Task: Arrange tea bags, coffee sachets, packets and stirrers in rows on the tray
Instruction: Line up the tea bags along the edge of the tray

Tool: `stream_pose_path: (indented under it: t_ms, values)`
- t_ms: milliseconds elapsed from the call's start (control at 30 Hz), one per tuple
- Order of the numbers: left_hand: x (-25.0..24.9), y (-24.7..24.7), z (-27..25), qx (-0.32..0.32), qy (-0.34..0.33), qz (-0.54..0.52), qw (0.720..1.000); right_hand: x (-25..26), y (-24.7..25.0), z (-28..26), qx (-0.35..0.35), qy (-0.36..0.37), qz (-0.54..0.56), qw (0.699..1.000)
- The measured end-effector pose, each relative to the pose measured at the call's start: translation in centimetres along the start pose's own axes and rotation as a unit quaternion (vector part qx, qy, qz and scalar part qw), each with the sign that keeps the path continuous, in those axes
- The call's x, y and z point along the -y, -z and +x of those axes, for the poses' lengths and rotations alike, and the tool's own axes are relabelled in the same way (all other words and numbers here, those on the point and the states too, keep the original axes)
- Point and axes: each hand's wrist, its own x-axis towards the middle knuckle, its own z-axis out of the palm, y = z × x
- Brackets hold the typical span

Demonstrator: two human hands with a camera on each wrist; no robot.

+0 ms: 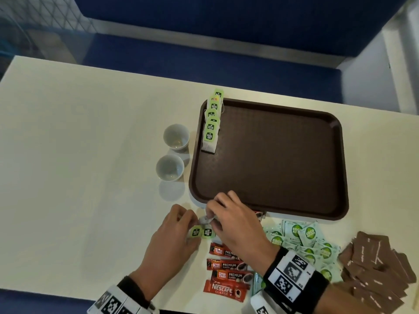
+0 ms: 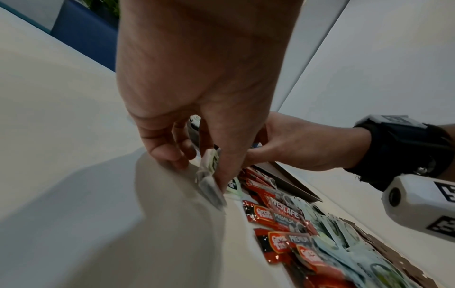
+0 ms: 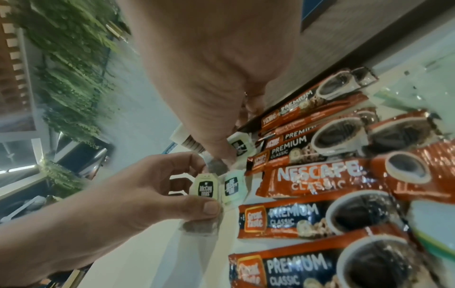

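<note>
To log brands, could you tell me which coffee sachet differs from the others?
The Nescafe Classic sachet, nearest the table's front edge; the others read Great Taste Premium.

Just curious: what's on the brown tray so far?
One row of green-tagged tea bags along the tray's far left edge; the hands cover its near-left corner.

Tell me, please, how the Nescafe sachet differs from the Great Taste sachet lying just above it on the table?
The Nescafe sachet is all red with white lettering; the Great Taste sachet has a dark panel reading Premium Classic. It also lies nearest the table edge. Both are long, flat, show a coffee cup, and lie off the tray.
</note>
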Motion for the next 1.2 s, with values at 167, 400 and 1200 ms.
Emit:
stream_pose_path:
  t_ms: [167, 400, 1200]
  values:
    - [-0.3, 0.5, 0.4, 0.023, 0.001, -0.059, 0.998, -0.8, 2.0, 0.0, -0.041, -0.059, 0.22, 0.973]
    - [-2.4, 4.4, 3.1, -0.032, -0.014, -0.22, 0.975, -3.9, 5.7, 3.1, -0.125, -0.133, 0.418, 0.89]
    - [-6.0, 5.1, 6.7, -0.013, 0.03, -0.401, 0.915, -5.9, 7.4, 3.0, -0.054, -0.087, 0.397, 0.912]
